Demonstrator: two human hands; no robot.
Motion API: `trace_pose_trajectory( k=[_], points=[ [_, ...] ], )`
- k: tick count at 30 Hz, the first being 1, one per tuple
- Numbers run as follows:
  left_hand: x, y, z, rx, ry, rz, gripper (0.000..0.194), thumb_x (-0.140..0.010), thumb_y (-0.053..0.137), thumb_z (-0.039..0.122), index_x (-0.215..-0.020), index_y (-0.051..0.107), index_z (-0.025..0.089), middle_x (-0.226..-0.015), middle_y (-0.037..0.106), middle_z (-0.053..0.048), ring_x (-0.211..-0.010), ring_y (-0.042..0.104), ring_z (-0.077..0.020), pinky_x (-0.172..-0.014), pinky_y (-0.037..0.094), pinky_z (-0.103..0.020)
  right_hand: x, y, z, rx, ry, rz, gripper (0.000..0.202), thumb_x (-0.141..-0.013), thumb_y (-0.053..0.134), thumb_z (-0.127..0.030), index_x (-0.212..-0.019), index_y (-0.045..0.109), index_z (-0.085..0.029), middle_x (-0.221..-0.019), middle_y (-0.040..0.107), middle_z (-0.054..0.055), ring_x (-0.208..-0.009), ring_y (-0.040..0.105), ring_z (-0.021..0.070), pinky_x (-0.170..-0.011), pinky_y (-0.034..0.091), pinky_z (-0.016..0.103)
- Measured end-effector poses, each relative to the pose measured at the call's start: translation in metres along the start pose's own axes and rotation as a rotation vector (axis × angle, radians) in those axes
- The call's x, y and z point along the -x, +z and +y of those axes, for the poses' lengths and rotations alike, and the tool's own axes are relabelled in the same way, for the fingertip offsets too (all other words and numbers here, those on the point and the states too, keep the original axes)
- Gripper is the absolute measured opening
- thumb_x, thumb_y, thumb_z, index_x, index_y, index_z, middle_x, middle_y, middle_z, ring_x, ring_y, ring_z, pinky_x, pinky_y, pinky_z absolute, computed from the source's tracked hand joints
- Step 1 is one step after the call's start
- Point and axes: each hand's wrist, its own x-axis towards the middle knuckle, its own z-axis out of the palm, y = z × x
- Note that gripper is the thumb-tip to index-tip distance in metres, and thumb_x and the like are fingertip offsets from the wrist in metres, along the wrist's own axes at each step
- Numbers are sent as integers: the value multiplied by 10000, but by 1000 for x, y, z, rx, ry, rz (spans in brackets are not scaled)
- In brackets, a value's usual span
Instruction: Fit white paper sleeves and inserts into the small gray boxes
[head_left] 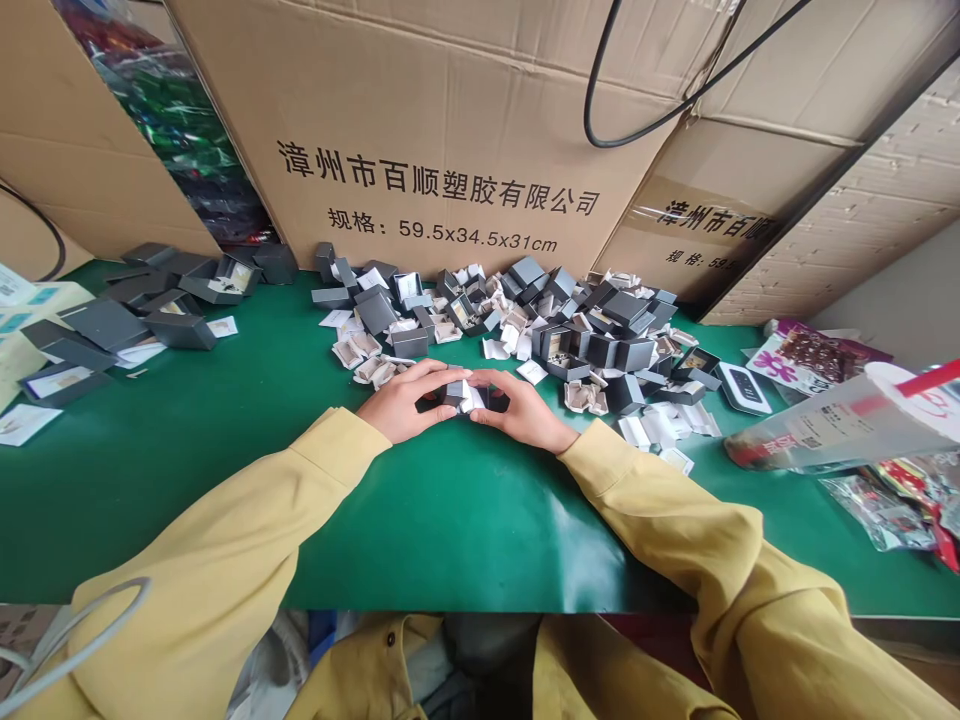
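Observation:
Both hands meet over the green table (450, 500), around a small dark grey box (454, 393) with a white piece showing at its side. My left hand (407, 402) has its thumb and fingers closed on the box from the left. From the right, my right hand (525, 405) curls its thumb and fingers onto the same box and the white piece (472, 398). Just beyond the hands lies a heap of dark grey boxes (624, 308) mixed with pale inserts (517, 325). The fingers partly hide the held box.
More grey boxes (112, 325) lie at the left. A large carton (442, 120) stands behind. At the right are a small digital device (744, 388), a tilted plastic cup (840, 425) and snack packets (885, 510). A black cable (637, 135) hangs above.

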Motion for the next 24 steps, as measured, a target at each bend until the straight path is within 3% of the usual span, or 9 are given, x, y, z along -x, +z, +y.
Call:
trace_pose_trajectory(
  k=[4,8,12,24],
  points=[
    [0,1,-1,-26,3,-10,460,-825,527,388,-1274,489,297,-1214,498,-47,-1098,516,-206,-957,426,-333,-1,2,-3,-62,39,28,560,-721,688,-305,-1228,465,-226,-1061,602,51,-988,546,196,-814,468,343],
    [0,2,0,-24,-1,-5,463,-819,537,384,-1272,490,297,-1204,498,-49,-1072,530,-197,-933,441,-319,0,5,-4,-97,30,103,519,-724,683,-291,-1198,484,-216,-998,583,45,-966,544,185,-852,464,350],
    [-1,2,1,-19,10,-4,451,-813,551,363,-1255,507,287,-1192,498,-48,-1060,533,-187,-927,440,-303,0,8,-2,-121,-21,164,490,-725,684,-295,-1169,491,-218,-1058,556,54,-988,549,182,-915,453,356],
    [0,0,2,-16,-19,-26,455,-814,531,406,-1255,510,296,-1205,504,-51,-1088,523,-212,-954,432,-341,3,6,-5,-86,-11,90,589,-729,686,-336,-1250,431,-236,-1062,572,51,-1009,546,189,-925,447,369]
  ],
)
